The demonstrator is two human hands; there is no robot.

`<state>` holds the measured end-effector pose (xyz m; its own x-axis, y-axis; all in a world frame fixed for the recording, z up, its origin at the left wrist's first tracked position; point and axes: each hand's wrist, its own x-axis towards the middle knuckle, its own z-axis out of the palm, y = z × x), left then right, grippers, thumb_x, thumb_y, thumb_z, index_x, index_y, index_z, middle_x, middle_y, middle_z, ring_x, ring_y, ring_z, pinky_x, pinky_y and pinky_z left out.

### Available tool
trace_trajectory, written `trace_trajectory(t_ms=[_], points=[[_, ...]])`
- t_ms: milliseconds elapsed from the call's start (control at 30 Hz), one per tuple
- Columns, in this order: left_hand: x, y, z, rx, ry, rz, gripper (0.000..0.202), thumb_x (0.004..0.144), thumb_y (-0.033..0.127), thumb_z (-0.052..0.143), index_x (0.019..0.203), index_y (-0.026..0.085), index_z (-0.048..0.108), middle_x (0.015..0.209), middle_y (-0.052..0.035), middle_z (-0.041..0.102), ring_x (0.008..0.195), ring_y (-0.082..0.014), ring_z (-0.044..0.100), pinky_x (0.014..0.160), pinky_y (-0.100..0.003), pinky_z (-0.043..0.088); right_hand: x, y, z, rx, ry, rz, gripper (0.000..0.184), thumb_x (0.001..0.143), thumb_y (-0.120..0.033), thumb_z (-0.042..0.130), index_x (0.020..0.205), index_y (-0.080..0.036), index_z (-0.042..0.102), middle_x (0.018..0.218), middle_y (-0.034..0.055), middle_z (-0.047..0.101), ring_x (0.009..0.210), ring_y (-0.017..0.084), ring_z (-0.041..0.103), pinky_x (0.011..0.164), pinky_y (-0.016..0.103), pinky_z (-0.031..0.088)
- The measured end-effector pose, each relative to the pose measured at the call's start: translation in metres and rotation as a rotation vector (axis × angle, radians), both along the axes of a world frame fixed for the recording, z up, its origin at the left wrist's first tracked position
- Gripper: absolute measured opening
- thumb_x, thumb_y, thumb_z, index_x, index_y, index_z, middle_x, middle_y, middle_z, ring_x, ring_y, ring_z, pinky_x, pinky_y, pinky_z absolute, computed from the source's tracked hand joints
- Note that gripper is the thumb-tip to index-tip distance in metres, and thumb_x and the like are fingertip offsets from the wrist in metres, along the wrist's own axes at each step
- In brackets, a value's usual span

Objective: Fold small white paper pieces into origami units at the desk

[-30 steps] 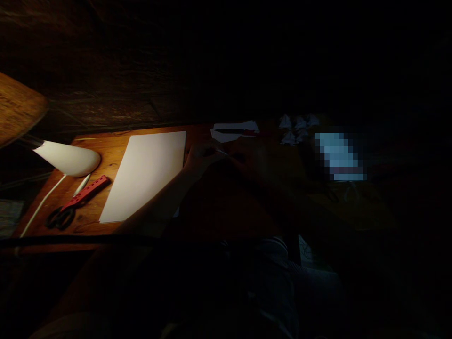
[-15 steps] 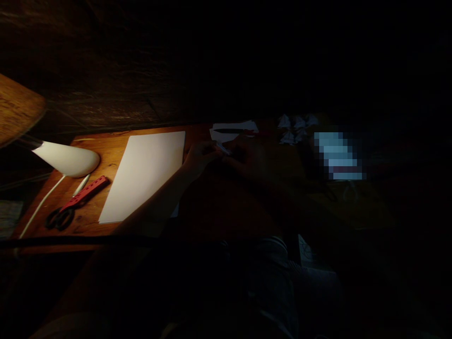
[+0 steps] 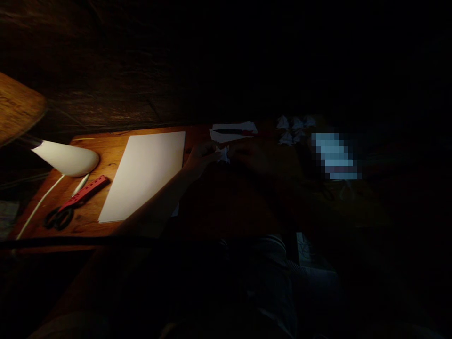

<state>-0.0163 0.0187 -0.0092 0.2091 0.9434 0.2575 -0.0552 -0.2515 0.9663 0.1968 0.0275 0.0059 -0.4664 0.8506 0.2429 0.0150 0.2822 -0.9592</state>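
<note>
From the head camera, the left hand (image 3: 201,154)'s fingers pinch the small folded paper (image 3: 224,154), a creased, pointed white shape to the right of the large white sheet (image 3: 146,172). The right hand (image 3: 252,156) is close beside it, too dark to tell whether its fingers are together or apart. Farther right of the sheet sit five similar paper shapes (image 3: 285,137); left of it, on the wooden table (image 3: 86,227), one pair of black-handled scissors (image 3: 83,193).

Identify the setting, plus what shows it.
Probably a dim home desk or craft corner: what looks like a lamp at the lit end of a wooden table, white sheets, and folded paper at the left hand.
</note>
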Motion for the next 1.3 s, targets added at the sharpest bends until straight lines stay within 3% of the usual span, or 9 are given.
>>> trace_trajectory(t_ms=[233, 367, 733, 933, 1033, 1167, 1300], points=[[0.001, -0.002, 0.004, -0.002, 0.043, -0.037, 0.041, 0.075, 0.041, 0.09, 0.068, 0.02, 0.056, 0.065, 0.0035, 0.06, 0.056, -0.0097, 0.055, 0.053, -0.023, 0.042, 0.002, 0.003, -0.002, 0.006, -0.019, 0.029, 0.022, 0.083, -0.041, 0.081, 0.075, -0.022, 0.074, 0.086, 0.0028, 0.074, 0.086, 0.019, 0.064, 0.082, 0.032, 0.055], [0.002, -0.003, 0.005, 0.019, 0.032, -0.053, 0.043, 0.075, 0.044, 0.092, 0.07, 0.02, 0.057, 0.068, 0.0032, 0.063, 0.058, -0.0092, 0.058, 0.054, -0.023, 0.045, 0.003, 0.005, -0.003, -0.022, -0.019, 0.055, 0.024, 0.083, -0.042, 0.083, 0.078, -0.02, 0.076, 0.088, 0.0036, 0.075, 0.086, 0.019, 0.065, 0.081, 0.032, 0.056], [0.0, -0.005, 0.0, 0.092, 0.079, 0.082, 0.03, 0.078, 0.031, 0.086, 0.073, 0.021, 0.058, 0.066, 0.0043, 0.062, 0.059, -0.0098, 0.056, 0.056, -0.024, 0.045, 0.005, 0.001, 0.006, -0.006, -0.094, 0.014, 0.023, 0.087, -0.043, 0.082, 0.08, -0.021, 0.079, 0.095, 0.0053, 0.081, 0.093, 0.022, 0.072, 0.088, 0.036, 0.06], [-0.001, 0.001, -0.006, 0.144, 0.074, 0.156, 0.034, 0.079, 0.034, 0.091, 0.081, 0.021, 0.06, 0.076, 0.0021, 0.064, 0.071, -0.0138, 0.064, 0.064, -0.027, 0.052, 0.003, 0.001, 0.004, -0.007, -0.108, -0.012, 0.024, 0.089, -0.043, 0.082, 0.082, -0.02, 0.08, 0.095, 0.0057, 0.082, 0.092, 0.022, 0.074, 0.088, 0.036, 0.061], [0.0, 0.004, -0.008, 0.158, 0.05, 0.222, 0.036, 0.078, 0.04, 0.094, 0.09, 0.022, 0.065, 0.081, 0.0007, 0.07, 0.075, -0.0157, 0.069, 0.066, -0.027, 0.056, 0.002, 0.001, 0.006, -0.011, -0.113, -0.019, 0.012, 0.087, -0.033, 0.084, 0.085, -0.021, 0.083, 0.1, 0.0068, 0.083, 0.102, 0.024, 0.076, 0.096, 0.037, 0.061], [0.001, 0.004, -0.007, 0.114, 0.043, 0.205, 0.04, 0.077, 0.049, 0.095, 0.093, 0.022, 0.07, 0.081, -0.0005, 0.074, 0.073, -0.0162, 0.072, 0.065, -0.028, 0.058, 0.006, 0.002, 0.011, -0.065, -0.092, -0.045, 0.011, 0.087, -0.022, 0.08, 0.097, -0.021, 0.085, 0.112, 0.0072, 0.084, 0.108, 0.024, 0.076, 0.104, 0.041, 0.059], [0.001, 0.003, -0.005, 0.071, 0.04, 0.193, 0.036, 0.079, 0.049, 0.092, 0.09, 0.021, 0.071, 0.079, -0.001, 0.074, 0.069, -0.0159, 0.07, 0.062, -0.028, 0.057, 0.008, 0.002, 0.012, -0.115, -0.052, -0.086, 0.012, 0.093, -0.023, 0.074, 0.098, -0.021, 0.085, 0.112, 0.0057, 0.084, 0.109, 0.023, 0.075, 0.107, 0.041, 0.057]])
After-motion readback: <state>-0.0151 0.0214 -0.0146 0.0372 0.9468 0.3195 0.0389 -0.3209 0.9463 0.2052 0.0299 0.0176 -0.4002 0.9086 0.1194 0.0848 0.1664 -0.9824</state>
